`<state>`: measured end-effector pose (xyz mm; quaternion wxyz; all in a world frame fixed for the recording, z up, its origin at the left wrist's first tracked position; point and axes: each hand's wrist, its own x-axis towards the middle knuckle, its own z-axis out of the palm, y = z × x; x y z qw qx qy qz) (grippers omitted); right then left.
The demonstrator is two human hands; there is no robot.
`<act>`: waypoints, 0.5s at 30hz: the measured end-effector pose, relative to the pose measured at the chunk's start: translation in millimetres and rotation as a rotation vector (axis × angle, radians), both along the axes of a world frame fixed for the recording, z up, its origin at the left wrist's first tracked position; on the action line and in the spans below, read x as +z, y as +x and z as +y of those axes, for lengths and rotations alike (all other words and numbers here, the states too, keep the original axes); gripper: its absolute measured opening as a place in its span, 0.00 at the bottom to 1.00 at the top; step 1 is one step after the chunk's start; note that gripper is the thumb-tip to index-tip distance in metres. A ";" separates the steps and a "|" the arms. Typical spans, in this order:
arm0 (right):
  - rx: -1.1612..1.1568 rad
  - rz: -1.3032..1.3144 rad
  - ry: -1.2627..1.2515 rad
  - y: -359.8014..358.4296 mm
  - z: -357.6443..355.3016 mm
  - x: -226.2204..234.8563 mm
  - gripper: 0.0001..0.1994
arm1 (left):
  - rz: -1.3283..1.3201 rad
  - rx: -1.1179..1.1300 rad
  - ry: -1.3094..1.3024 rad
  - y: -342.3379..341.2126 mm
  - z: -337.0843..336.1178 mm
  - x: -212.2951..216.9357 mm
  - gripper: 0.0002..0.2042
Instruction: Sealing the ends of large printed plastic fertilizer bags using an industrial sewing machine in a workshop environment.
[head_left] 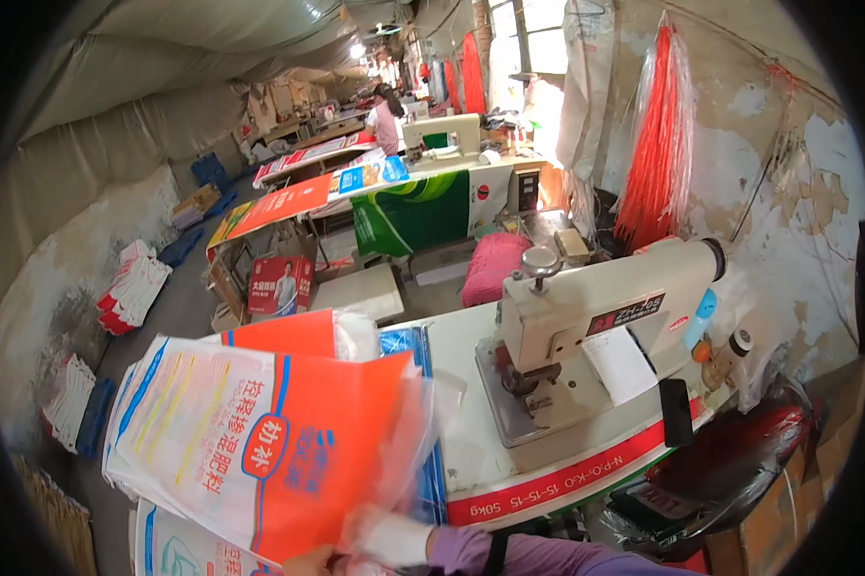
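Observation:
A stack of flat printed sacks (308, 432), orange and white with blue edging, lies at the lower left on the near end of a sewing table. The top sack's right edge is blurred. My right hand (386, 540), with a white covering and a purple sleeve (528, 555), reaches in from the lower edge. It is closed on the near edge of the orange sack. Bare fingers (310, 561) show at that edge, partly cut off by the picture's rim. I do not make out my left hand as a separate hand.
A white sewing machine (596, 322) stands on the table (456, 422) to the right. A black phone (675, 413) sits at its front edge. Pink thread cone (495, 269) and red strands (655, 144) are beyond. Another person (386, 120) stands far back. Folded sacks (133, 286) lie along the left wall.

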<state>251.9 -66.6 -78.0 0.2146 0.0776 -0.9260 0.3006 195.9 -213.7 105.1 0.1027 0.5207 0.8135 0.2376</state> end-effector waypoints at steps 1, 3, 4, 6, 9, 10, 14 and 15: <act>-0.034 -0.280 0.239 14.9 19.2 72.5 0.11 | -0.001 0.039 -0.015 -16.3 -8.1 -12.7 0.05; -0.441 0.015 -0.576 43.5 32.5 88.2 0.12 | -0.319 0.292 0.094 -49.3 -8.1 -58.8 0.08; -0.377 0.082 -0.647 54.4 31.2 96.3 0.12 | -0.299 0.235 0.108 -43.3 6.4 -52.7 0.08; -0.361 0.157 -0.566 61.2 17.1 115.5 0.15 | -0.266 0.136 0.196 -34.8 49.0 -36.5 0.11; -0.527 0.139 -0.348 68.2 6.4 112.6 0.16 | -0.403 0.064 0.231 -36.7 85.5 -57.0 0.12; -0.518 0.158 -0.359 70.7 9.8 102.2 0.16 | -0.660 0.083 0.238 -38.7 94.0 -63.6 0.13; -0.456 0.253 -0.332 71.7 18.2 83.5 0.17 | -0.972 0.051 0.194 -45.2 102.5 -76.8 0.14; -0.464 0.248 -0.331 74.1 18.7 79.0 0.17 | -0.979 0.046 0.190 -42.0 103.1 -77.6 0.14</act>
